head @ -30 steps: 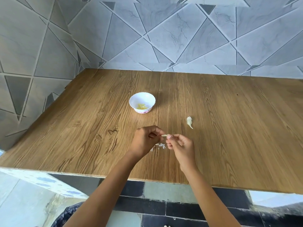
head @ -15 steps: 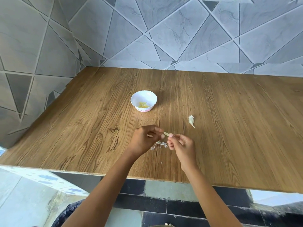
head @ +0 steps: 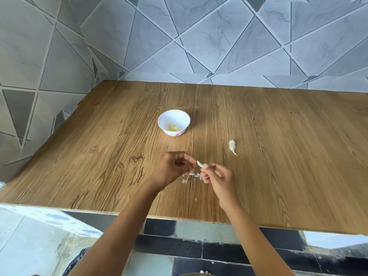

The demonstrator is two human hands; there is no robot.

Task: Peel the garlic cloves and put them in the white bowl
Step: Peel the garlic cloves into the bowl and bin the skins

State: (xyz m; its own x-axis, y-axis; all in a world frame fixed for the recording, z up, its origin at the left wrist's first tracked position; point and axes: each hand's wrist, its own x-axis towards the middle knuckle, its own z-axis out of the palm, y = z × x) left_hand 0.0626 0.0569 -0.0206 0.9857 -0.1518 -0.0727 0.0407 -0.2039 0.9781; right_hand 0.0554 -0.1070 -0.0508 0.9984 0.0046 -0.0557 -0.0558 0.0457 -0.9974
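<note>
Between thumb and forefinger my right hand [head: 218, 177] pinches a pale garlic clove [head: 199, 163] just above the wooden table [head: 99, 156]. My left hand [head: 173, 168] is right beside it, fingers curled, fingertips at the clove's left end where skin hangs. Bits of papery skin [head: 191, 176] lie on the wood under both hands. The white bowl [head: 173, 122] stands farther back, a little left, with yellowish peeled cloves [head: 173, 127] inside. One unpeeled clove [head: 232, 146] lies on the table to the right of the bowl.
Grey tiled walls [head: 179, 46] close the table off at the back and left. The table's front edge [head: 179, 217] runs just under my forearms, with a dark tiled floor below.
The hands have drawn slightly apart and the clove shows more between them. More skin flakes lie on the table. The camera has shifted a little.
</note>
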